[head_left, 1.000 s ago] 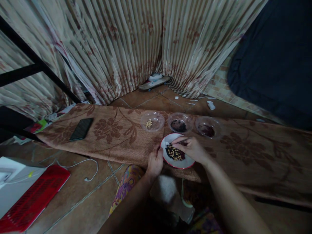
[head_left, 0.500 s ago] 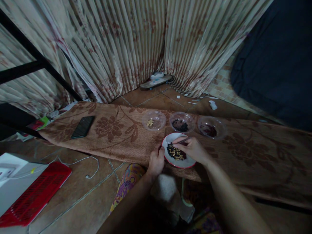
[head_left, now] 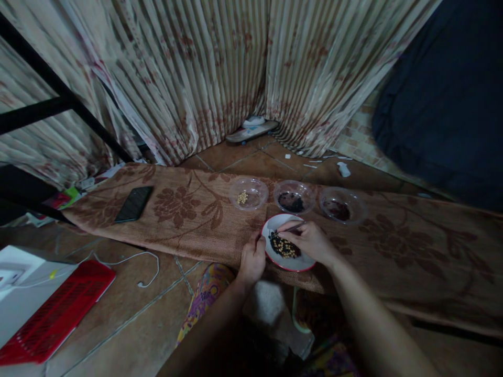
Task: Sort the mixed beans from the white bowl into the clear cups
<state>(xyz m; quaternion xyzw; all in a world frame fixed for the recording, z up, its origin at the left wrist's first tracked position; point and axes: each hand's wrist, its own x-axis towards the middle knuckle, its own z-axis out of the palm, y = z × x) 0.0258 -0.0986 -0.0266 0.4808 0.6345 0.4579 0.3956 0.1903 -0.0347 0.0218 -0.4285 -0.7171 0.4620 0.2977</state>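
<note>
A white plate (head_left: 276,222) with a red rim stands at the table's near edge, a mix of dark beans (head_left: 278,246) and yellow beans (head_left: 290,248) in it. My left hand (head_left: 252,261) grips the plate's left rim, thumb on top. Over the plate, my right hand (head_left: 312,242) is closed on slim tweezers (head_left: 295,226), their tips low near the dark beans at the upper left. Behind the plate are three clear plastic bowls: the left bowl (head_left: 257,197) has a few yellow beans, the middle bowl (head_left: 293,192) black ones, the right bowl (head_left: 356,206) dark red ones.
A brown flowered cloth (head_left: 212,235) covers the long, low table. On its left part lies a black phone (head_left: 134,204). A red basket (head_left: 58,314) and a white cable (head_left: 153,254) are on the tiled floor at left. Striped curtains (head_left: 220,68) hang behind, near a skateboard (head_left: 251,133).
My right hand and the tweezers have shifted very slightly over the plate. My left hand stays on the rim, and the bowls look the same.
</note>
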